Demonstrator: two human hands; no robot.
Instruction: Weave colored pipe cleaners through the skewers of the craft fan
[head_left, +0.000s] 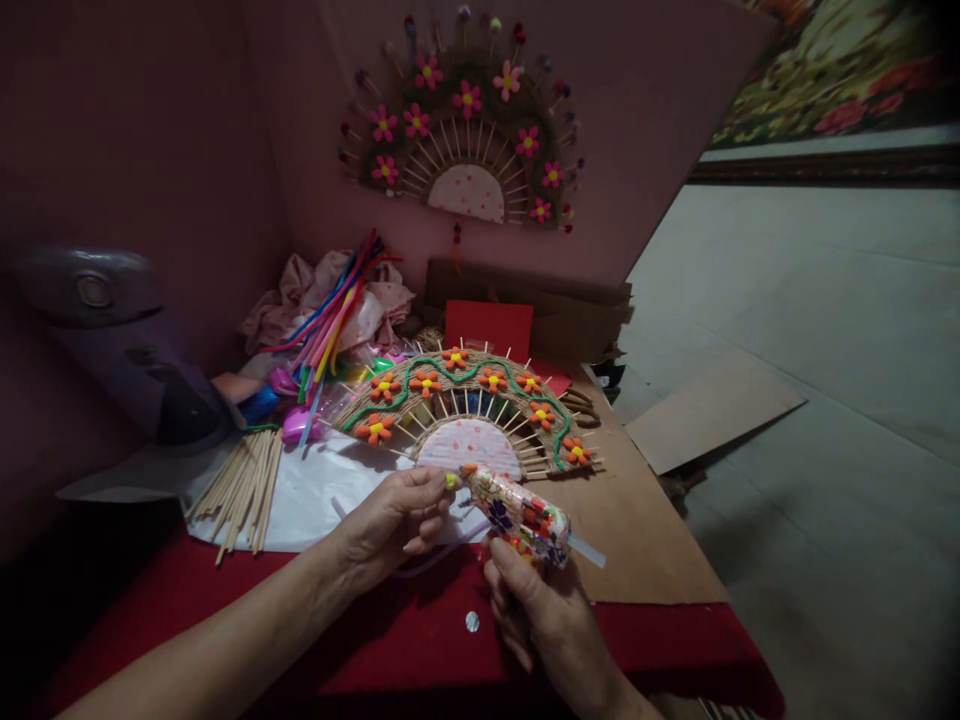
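Note:
My left hand [405,525] pinches a small yellow piece [452,481] between thumb and fingertips. A glue gun with a flowered, colourful cover [525,512] is gripped in my right hand [536,600], its tip close to the yellow piece; whether they touch is too small to tell. A pale glue stick [587,551] sticks out of its back. Just behind my hands rests a fan-shaped piece [469,375] of twine and sticks, with orange flowers, a green wavy line and a dotted half-circle [469,448].
Wooden sticks [244,490] lie on white paper [300,500] at left, near coloured pipe cleaners [334,315] and a purple container [150,350]. Cardboard [645,530] covers the table's right side. A similar fan with pink flowers [466,100] hangs on the wall. A silvery disc [472,622] lies on red cloth [375,640].

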